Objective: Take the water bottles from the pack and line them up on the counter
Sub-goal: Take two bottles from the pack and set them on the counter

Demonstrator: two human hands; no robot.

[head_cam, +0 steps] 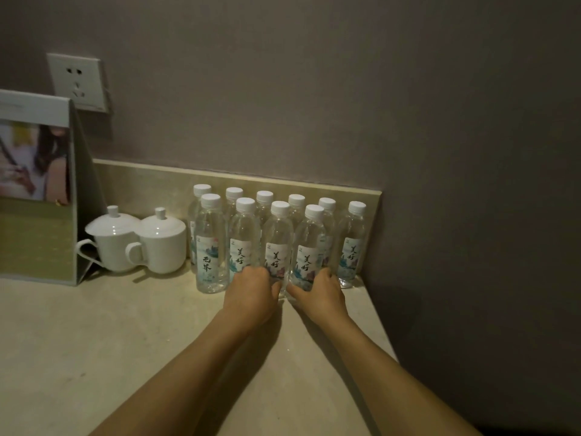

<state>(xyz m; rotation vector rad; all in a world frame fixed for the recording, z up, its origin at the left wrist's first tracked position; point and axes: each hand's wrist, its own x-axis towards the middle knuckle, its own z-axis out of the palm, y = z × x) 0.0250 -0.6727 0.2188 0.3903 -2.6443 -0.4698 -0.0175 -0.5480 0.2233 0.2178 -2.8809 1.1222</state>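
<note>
Several clear water bottles with white caps stand upright in two rows on the beige counter (125, 341), against the low backsplash. My left hand (251, 291) grips the base of a front-row bottle (243, 234), and its fingers also reach the bottle to the right (278, 240). My right hand (320, 289) grips the base of the rightmost front-row bottle (309, 243). The leftmost front bottle (211, 247) and the far-right bottle (352, 243) stand untouched. No pack is in view.
Two white lidded cups (114, 240) (162, 243) stand left of the bottles. A standing card display (37, 190) fills the far left. A wall socket (78, 81) sits above it. A dark wall (471, 215) closes the counter on the right.
</note>
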